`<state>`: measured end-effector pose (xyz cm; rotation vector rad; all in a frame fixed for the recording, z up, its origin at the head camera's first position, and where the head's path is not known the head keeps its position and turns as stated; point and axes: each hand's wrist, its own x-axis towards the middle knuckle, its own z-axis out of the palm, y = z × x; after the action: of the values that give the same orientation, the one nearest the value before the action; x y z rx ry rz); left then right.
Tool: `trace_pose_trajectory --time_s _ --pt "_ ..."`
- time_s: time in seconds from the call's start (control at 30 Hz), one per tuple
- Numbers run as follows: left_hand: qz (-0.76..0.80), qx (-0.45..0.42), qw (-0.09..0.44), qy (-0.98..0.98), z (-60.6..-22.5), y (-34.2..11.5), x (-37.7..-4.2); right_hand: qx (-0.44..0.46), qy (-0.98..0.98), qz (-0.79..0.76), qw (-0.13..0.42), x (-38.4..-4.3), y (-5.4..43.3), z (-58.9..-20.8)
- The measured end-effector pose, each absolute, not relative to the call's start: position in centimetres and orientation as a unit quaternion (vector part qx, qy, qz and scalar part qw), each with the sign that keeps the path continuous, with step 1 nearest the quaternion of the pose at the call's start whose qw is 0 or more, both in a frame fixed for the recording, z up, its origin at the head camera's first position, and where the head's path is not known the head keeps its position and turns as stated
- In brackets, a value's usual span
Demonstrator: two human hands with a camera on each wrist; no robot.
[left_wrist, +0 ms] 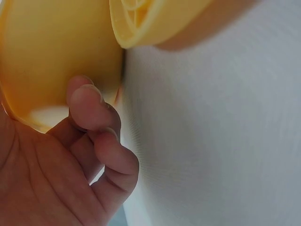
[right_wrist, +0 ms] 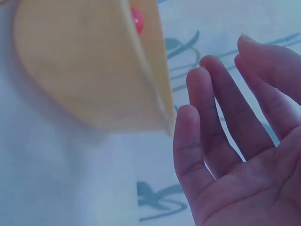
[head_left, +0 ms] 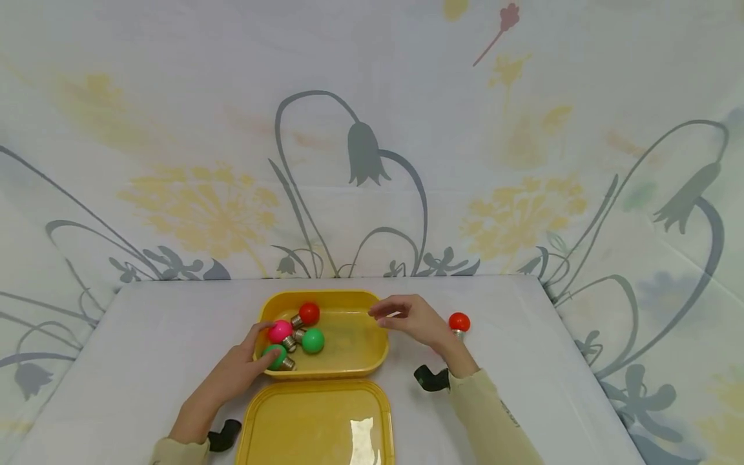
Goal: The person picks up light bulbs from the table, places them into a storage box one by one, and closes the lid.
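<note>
Loose red bulb lies at 3 o'clock from right hand, nearer hand; axis 12-to-6. Right hand relaxed, holds nothing. Left hand grips yellow box at 9 o'clock.

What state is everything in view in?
Box: open
Lid: off, on the table
Pink bulb: lying in the box
Inner red bulb: lying in the box
Far green bulb: lying in the box
Near green bulb: in the box, partly hidden
Outer red bulb: on the table
Left hand: gripping the box
Right hand: empty, by the box
</note>
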<state>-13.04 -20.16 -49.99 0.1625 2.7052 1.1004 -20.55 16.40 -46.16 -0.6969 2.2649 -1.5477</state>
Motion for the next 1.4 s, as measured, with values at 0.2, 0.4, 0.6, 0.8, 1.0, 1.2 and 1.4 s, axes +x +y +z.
trace_pose_trajectory --time_s 0.2,0.4,0.6,0.8,1.0,1.2,1.4 --pt "0.379 0.054 0.108 0.917 -49.9 -20.0 -13.1 -0.203 0.796 -0.556 0.130 -19.4 19.4 -47.3" --pt "0.386 0.056 0.109 0.914 -50.1 -20.0 -13.2 -0.182 0.789 -0.579 0.100 -18.3 22.5 -48.7" --pt "0.386 0.050 0.113 0.914 -50.2 -20.0 -13.0 -0.152 0.799 -0.580 0.045 -16.8 25.3 -49.0" --pt "0.386 0.050 0.108 0.915 -50.2 -20.0 -13.1 -0.114 0.796 -0.595 -0.007 -15.6 27.7 -49.3" --pt "0.384 0.050 0.107 0.916 -50.2 -20.1 -13.2 -0.094 0.818 -0.568 -0.012 -15.0 28.9 -50.1" --pt "0.385 0.049 0.108 0.915 -50.1 -20.1 -13.2 -0.101 0.815 -0.571 -0.013 -14.6 29.0 -50.9" --pt "0.383 0.046 0.109 0.916 -50.1 -20.1 -13.1 -0.111 0.803 -0.585 -0.013 -14.7 28.9 -51.3"
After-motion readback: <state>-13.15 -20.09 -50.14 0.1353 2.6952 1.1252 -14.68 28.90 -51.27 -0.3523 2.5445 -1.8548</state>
